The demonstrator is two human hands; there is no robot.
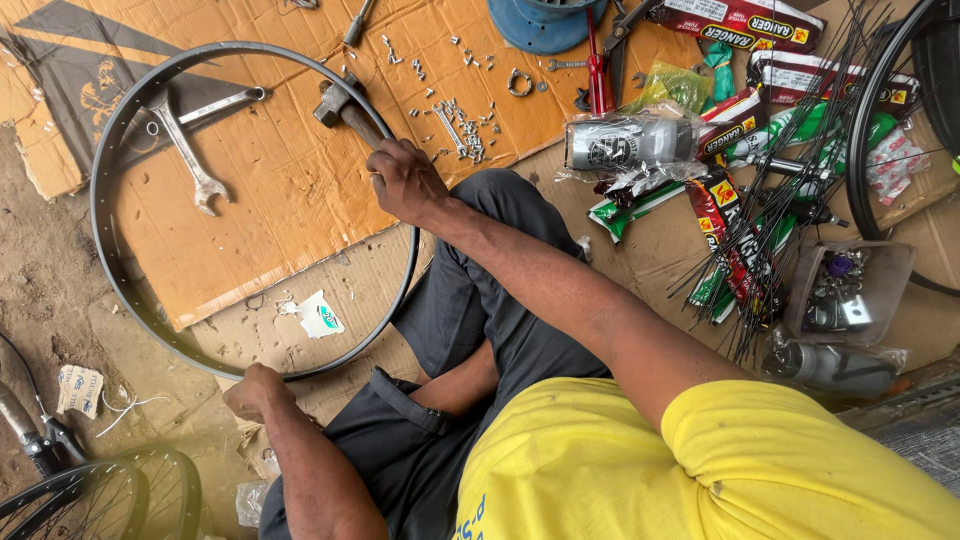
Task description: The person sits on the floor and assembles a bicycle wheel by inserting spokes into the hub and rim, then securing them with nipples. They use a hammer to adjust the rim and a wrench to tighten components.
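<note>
Two hands are on the work, and both are yours. Your right hand [405, 183] is wrapped around the wooden handle of a hammer [340, 108], fingers curled tight about it, with the metal head lying on the cardboard sheet [290, 190] just inside the upper arc of the bare bicycle rim [100, 170]. Your left hand [255, 390] is closed over the lower edge of that same rim, gripping it where it passes nearest your knee. The rim lies flat on the floor, ringing most of the cardboard (its far-left arc sits over the dirt beside the sheet).

Inside the ring, well apart from the hammer, rest an open-ended spanner [185, 150] and a second, smaller wrench [225, 102] crossing near it. Beyond the rim, a scatter of small spoke nipples [462, 125] lies on the cardboard, near a red-handled screwdriver [597, 60] and the edge of a blue round part [540, 22].

To your right, a bundle of loose black spokes [790, 190] fans over printed packets, beside a silver hub in clear wrap [620, 142] and a clear plastic box of small parts [850, 290]. A spoked wheel [110, 495] shows at the lower left corner.
</note>
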